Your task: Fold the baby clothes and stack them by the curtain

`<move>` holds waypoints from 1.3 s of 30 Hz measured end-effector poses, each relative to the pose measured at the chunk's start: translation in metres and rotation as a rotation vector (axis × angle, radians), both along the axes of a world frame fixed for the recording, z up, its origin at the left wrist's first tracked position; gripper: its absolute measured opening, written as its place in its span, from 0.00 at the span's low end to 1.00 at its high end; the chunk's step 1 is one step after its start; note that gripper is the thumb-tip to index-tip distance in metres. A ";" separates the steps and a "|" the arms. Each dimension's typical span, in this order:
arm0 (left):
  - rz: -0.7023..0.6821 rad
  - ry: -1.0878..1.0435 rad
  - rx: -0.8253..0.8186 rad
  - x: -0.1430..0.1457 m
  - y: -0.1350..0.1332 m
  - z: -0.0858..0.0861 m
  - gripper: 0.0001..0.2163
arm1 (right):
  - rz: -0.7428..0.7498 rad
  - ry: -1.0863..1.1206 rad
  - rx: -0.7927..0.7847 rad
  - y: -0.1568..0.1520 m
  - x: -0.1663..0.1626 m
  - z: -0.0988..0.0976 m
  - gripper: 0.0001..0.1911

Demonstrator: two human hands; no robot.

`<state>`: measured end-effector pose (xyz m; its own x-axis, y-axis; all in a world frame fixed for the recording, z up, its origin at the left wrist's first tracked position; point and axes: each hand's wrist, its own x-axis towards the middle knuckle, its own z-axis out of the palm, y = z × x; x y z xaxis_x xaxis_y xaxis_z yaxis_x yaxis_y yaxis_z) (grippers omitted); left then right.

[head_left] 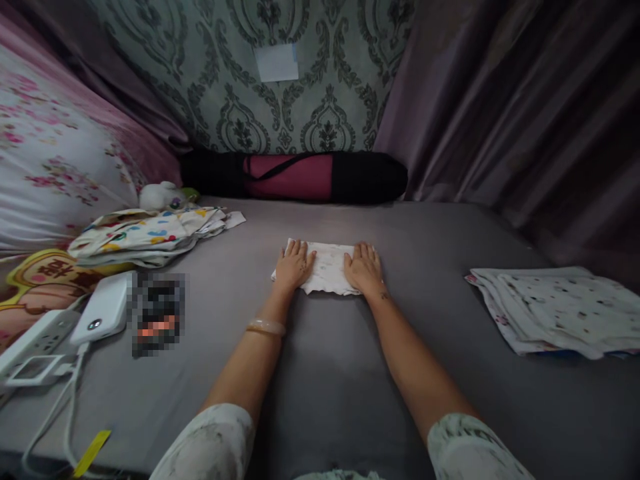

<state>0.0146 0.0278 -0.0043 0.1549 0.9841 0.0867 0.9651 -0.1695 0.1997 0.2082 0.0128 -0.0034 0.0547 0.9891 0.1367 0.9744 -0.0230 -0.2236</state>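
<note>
A small folded white cloth with a faint print lies flat on the grey bed sheet in the middle of the view. My left hand rests palm down on its left end, fingers stretched out. My right hand lies flat on its right end, fingers also extended. A pale bangle sits on my left wrist. Neither hand grips anything.
A stack of similar folded white cloths lies at the right. At the left lie a pile of colourful printed fabric, a white power bank, a power strip and cables. A black and pink rolled bag lines the far wall.
</note>
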 end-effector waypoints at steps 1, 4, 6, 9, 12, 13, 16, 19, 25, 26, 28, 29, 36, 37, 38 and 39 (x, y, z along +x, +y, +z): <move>-0.007 0.002 -0.009 -0.001 0.000 0.001 0.28 | -0.026 0.005 -0.002 0.000 0.001 0.000 0.32; -0.038 0.004 -0.034 -0.005 0.000 0.001 0.29 | -0.035 0.011 -0.021 0.000 0.002 -0.001 0.33; -0.050 0.001 -0.053 -0.006 0.001 0.001 0.29 | -0.024 0.008 -0.032 0.001 0.003 -0.001 0.34; -0.051 -0.007 -0.061 -0.007 0.002 0.004 0.28 | -0.012 0.010 -0.053 0.001 0.005 0.000 0.34; -0.060 -0.008 -0.039 -0.008 0.000 0.008 0.27 | 0.012 0.008 -0.092 0.001 0.007 0.005 0.34; -0.057 -0.007 -0.020 -0.009 0.000 0.009 0.26 | 0.018 -0.001 -0.096 0.001 0.008 0.007 0.33; -0.019 -0.002 0.056 -0.015 0.000 0.010 0.27 | 0.027 -0.037 -0.054 -0.002 0.010 0.011 0.33; 0.010 0.009 0.037 -0.023 0.001 0.005 0.27 | 0.031 -0.050 -0.050 -0.005 0.011 0.010 0.33; 0.008 -0.013 -0.063 -0.029 0.004 0.000 0.28 | 0.029 -0.047 -0.087 -0.004 0.014 -0.002 0.34; 0.011 -0.017 -0.071 -0.029 0.004 0.000 0.28 | 0.030 -0.046 -0.085 -0.004 0.014 -0.003 0.34; 0.010 -0.023 -0.085 -0.029 0.004 0.001 0.27 | 0.029 -0.046 -0.095 -0.003 0.015 -0.002 0.34; 0.008 -0.024 -0.086 -0.029 0.004 0.001 0.27 | 0.027 -0.046 -0.104 -0.003 0.015 -0.001 0.34; -0.031 0.038 0.143 -0.013 -0.004 0.007 0.28 | 0.088 -0.053 -0.045 -0.008 -0.003 0.014 0.31; -0.055 0.043 0.147 -0.008 -0.006 0.007 0.27 | 0.103 -0.048 -0.046 -0.009 -0.008 0.014 0.31; -0.080 0.047 0.129 -0.004 -0.008 0.007 0.27 | 0.110 -0.043 -0.055 -0.009 -0.011 0.013 0.31; -0.100 0.052 0.100 -0.001 -0.010 0.006 0.27 | 0.111 -0.040 -0.068 -0.010 -0.014 0.012 0.30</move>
